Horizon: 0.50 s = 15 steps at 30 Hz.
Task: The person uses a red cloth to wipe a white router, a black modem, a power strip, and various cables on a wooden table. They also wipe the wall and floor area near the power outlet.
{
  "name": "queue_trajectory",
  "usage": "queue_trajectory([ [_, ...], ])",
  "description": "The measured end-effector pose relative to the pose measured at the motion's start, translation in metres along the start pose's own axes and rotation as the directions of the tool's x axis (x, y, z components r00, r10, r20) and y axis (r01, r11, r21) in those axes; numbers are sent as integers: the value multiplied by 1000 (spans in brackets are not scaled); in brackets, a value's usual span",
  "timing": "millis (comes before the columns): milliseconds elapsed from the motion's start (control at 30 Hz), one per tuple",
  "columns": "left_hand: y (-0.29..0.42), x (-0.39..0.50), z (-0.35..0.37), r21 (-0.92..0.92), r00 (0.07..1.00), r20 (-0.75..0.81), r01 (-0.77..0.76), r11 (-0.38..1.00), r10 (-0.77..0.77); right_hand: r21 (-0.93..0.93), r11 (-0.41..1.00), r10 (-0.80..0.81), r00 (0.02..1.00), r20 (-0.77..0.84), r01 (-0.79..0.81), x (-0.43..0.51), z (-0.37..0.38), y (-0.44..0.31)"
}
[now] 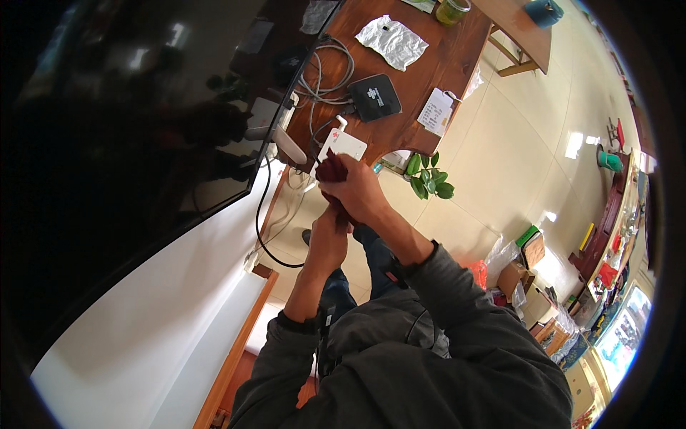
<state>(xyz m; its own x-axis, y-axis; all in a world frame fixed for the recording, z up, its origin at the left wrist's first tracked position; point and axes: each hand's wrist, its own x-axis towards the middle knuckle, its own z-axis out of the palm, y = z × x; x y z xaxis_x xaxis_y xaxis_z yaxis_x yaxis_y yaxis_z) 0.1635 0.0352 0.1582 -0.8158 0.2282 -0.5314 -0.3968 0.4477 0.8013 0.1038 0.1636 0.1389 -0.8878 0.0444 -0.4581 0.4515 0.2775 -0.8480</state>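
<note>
A dark red cloth (pixel 331 169) is bunched up between my two hands. My right hand (pixel 356 187) grips its upper part, fingers closed round it. Lower down, my left hand (pixel 329 236) is closed on the cloth's lower end, close under the right hand; its fingertips are partly hidden. Just beyond the hands, a white router (pixel 344 146) with stubby antennas lies at the near edge of the brown wooden table (pixel 412 64), partly covered by the cloth and the right hand. Behind it sits a black set-top box (pixel 375 98) with coiled grey cables (pixel 343 80).
A large black television (pixel 134 107) fills the left side. Crumpled white paper (pixel 393 43), a glass jar (pixel 452 10) and white cards on a ring (pixel 437 111) lie on the table. A potted plant (pixel 429 177) stands beside it. A black cable (pixel 260 214) hangs left of my hands.
</note>
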Motion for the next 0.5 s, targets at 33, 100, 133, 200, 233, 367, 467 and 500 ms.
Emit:
queue_trajectory([
  [33,0,-2,0,26,1000,-17,-1,1000,1,-54,998,-13,1000,-13,12,12,4,3],
  [100,-1,-5,-1,49,999,-35,23,999,-21,-2,1000,-29,999,-34,29,37,13,10],
  [133,-1,-6,-1,46,998,-35,45,998,-44,87,996,-1,1000,-21,3,51,16,12],
  [200,0,-7,-3,-20,997,-33,74,997,-74,374,914,148,987,58,-159,64,22,16],
  [233,0,-6,-4,-83,996,-31,78,994,-81,389,911,128,990,56,-140,65,23,17],
  [367,4,1,-11,-284,978,20,203,937,-206,398,908,122,991,46,-131,45,0,21],
  [467,8,15,-12,-462,973,-3,204,863,-231,334,941,84,992,-91,-49,41,-51,25],
  [500,9,21,-11,-544,976,-9,178,820,-218,446,894,72,996,-56,-39,48,-68,27],
])
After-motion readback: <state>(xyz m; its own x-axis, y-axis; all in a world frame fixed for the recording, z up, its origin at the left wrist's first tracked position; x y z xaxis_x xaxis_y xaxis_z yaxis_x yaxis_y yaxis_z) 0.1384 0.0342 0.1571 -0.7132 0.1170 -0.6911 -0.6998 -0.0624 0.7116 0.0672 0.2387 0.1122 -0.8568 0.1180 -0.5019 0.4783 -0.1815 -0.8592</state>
